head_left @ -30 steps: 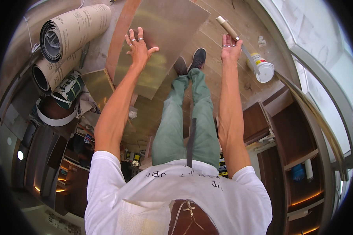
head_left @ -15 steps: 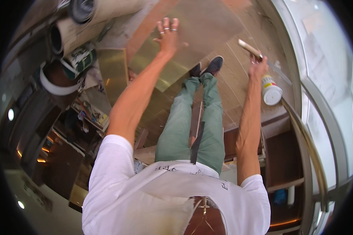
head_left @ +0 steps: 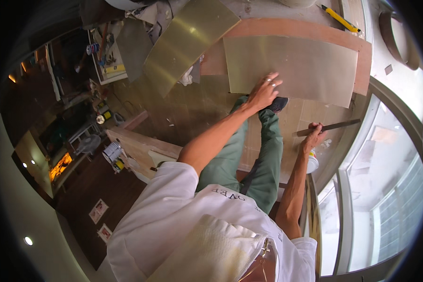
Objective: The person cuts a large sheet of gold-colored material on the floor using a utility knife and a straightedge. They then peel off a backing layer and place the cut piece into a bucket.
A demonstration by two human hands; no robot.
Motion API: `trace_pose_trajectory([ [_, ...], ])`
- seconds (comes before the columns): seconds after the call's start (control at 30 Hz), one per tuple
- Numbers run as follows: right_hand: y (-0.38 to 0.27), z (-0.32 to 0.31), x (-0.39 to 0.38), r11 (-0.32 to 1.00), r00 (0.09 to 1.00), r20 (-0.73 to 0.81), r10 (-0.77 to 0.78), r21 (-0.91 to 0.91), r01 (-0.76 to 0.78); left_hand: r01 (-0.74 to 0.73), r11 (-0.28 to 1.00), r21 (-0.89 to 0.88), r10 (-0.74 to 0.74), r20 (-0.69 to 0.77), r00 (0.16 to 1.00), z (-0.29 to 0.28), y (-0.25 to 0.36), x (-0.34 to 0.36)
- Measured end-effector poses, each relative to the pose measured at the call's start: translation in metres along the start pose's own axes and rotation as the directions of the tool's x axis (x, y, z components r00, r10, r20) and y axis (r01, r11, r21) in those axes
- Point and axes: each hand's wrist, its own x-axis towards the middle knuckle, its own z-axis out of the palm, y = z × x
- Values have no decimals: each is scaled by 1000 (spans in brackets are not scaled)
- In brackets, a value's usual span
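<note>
Head view: the left hand (head_left: 264, 92) is over the near edge of a rectangular, dull metallic-looking sheet (head_left: 296, 68), fingers a bit apart, nothing gripped. Can't tell if fingertips press on it. Sheet lies on a reddish-brown flat board (head_left: 296, 28), short of the board's right end. Right hand (head_left: 314, 137) is clamped round a long, thin, dark flat tool (head_left: 343, 124), blade end pointing right, well clear of the sheet. White round bucket (head_left: 312, 163) sits just below the right hand, partly behind the forearm. Shiny brass-coloured sheet (head_left: 192, 44) left of the board; yellow-and-black cutter knife (head_left: 340, 19) beyond its far right. Step in hand looks like positioning or checking the sheet, tool at the ready. Next move probably calls for a steady left palm and a controlled blade angle.
</note>
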Motion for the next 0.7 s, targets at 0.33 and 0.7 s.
trace_pose_trajectory([
  [0.33, -75, 114, 80, 481, 757, 584, -294, -594, 645, 579, 702, -415, -704, -524, 479, -74, -150, -184],
  [0.7, -81, 154, 97, -28, 559, 822, -108, -565, 825, 525, 698, -488, -716, -446, 537, -56, -109, -307],
])
